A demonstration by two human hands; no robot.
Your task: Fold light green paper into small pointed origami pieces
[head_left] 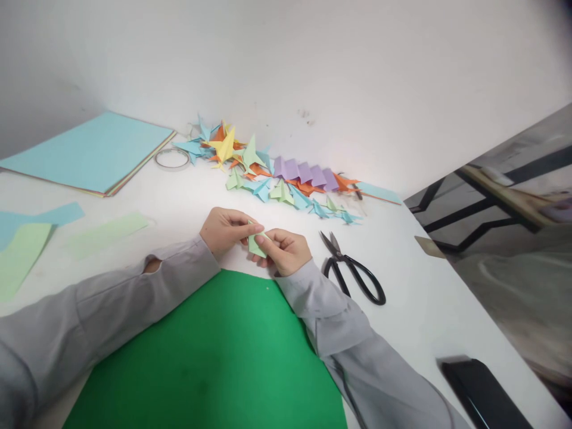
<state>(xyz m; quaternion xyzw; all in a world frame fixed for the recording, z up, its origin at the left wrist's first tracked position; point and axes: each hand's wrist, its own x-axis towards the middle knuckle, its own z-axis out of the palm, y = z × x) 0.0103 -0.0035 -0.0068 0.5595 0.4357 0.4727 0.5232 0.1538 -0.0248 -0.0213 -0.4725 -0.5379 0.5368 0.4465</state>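
Green sheet (pixel 205 351) nearest, fingers of the left hand (pixel 224 230) and right hand (pixel 289 251) pinch closed on a small paper (pixel 254 248) over the bench (pixel 415 322), seemingly part-folded, with finished-looking paper shapes (pixel 224 147) beyond and a flat strip (pixel 109 235) left unfolded.

Paper-craft table, in a home or a workshop: cannot tell which.
Plain white walls (pixel 286 59) stand behind a white table (pixel 424 310) bearing a stack of coloured sheets (pixel 89 155), black-handled scissors (pixel 341 257) and a heap of folded paper shapes (pixel 223 146) in several colours.
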